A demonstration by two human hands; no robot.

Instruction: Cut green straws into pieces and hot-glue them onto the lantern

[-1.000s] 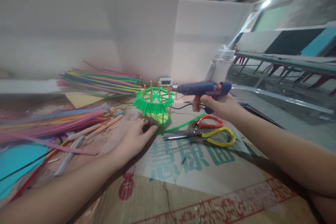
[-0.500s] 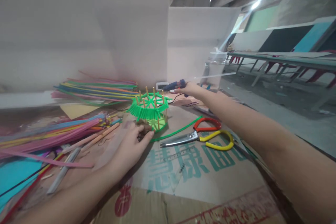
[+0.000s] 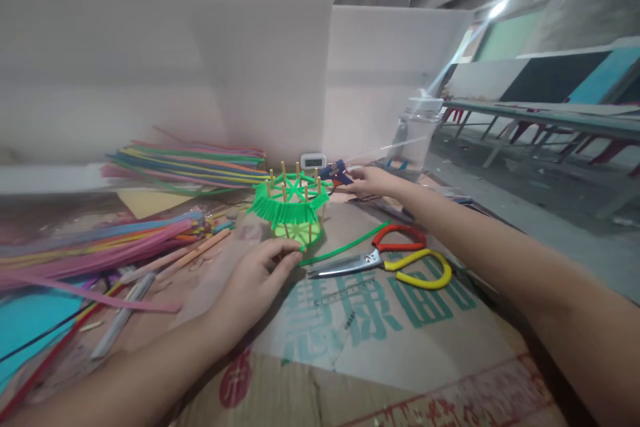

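Note:
A small green model (image 3: 293, 208) of straws on wooden sticks stands on flattened cardboard (image 3: 380, 340). My left hand (image 3: 255, 280) lies just in front of it, fingers together, tips at its base; I cannot make out anything in them. My right hand (image 3: 370, 181) reaches far out to the model's right rear and holds a blue glue gun (image 3: 334, 173) low over the cardboard beside a small white device (image 3: 313, 161).
Scissors (image 3: 395, 260) with a red and a yellow handle lie right of the model beside a loose green straw (image 3: 345, 245). Piles of coloured straws (image 3: 185, 163) lie at the left. A clear plastic jar (image 3: 414, 133) stands behind. White boards close off the back.
My right hand carried the glue gun from above the scissors back and down behind the model. My left hand stayed at the model's base.

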